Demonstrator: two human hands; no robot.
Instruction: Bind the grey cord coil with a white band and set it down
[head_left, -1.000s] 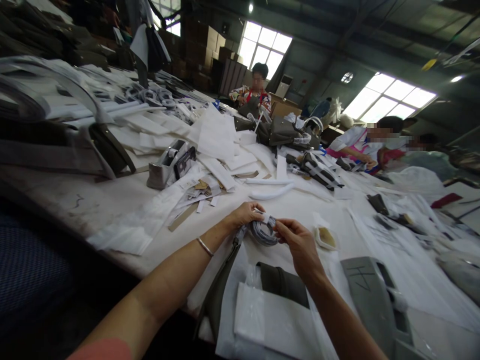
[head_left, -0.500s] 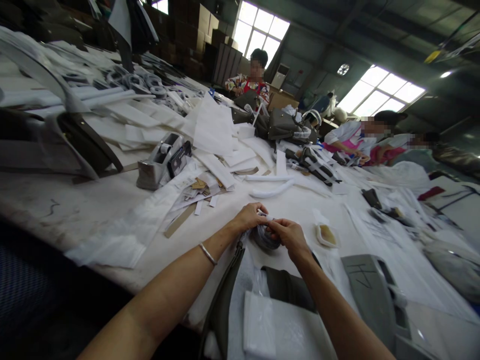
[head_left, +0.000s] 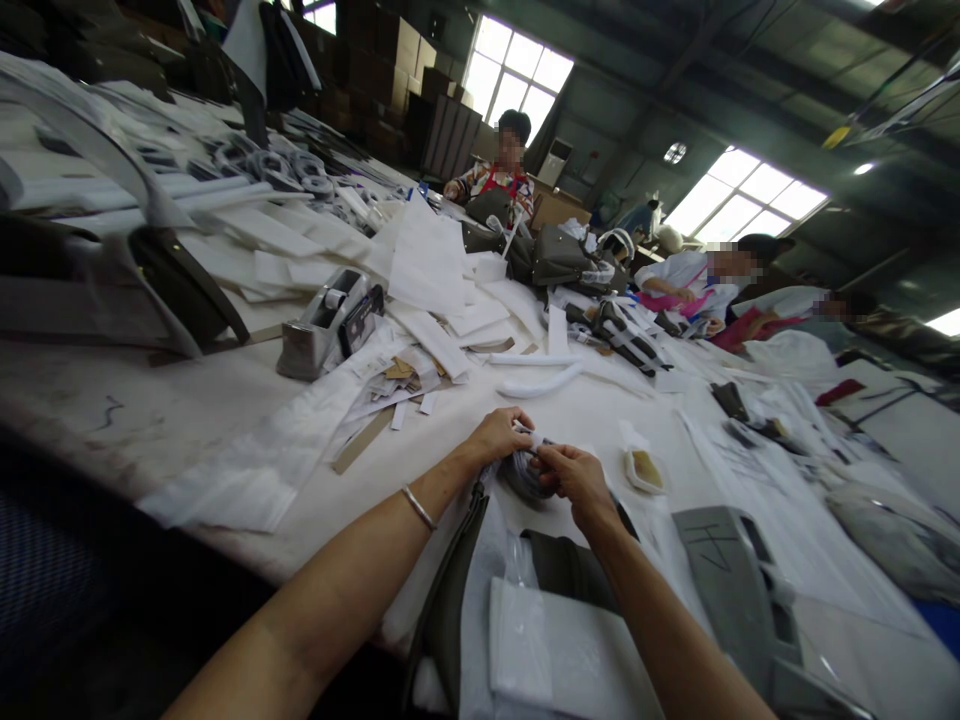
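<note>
While both hands meet above table edge (head_left: 225, 420), my left hand (head_left: 499, 436) pinches white wrap on coiled grey strap (head_left: 525, 476), my right hand (head_left: 574, 475) grips coil's other side, keeping loops together; olive bag (head_left: 566, 570) lies just below.

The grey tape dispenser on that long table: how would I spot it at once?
Start at the long white worktable and look left of the person's left hand. The grey tape dispenser stands among white paper strips; it is the only solid, blocky grey thing there, with a roll on top.
</note>
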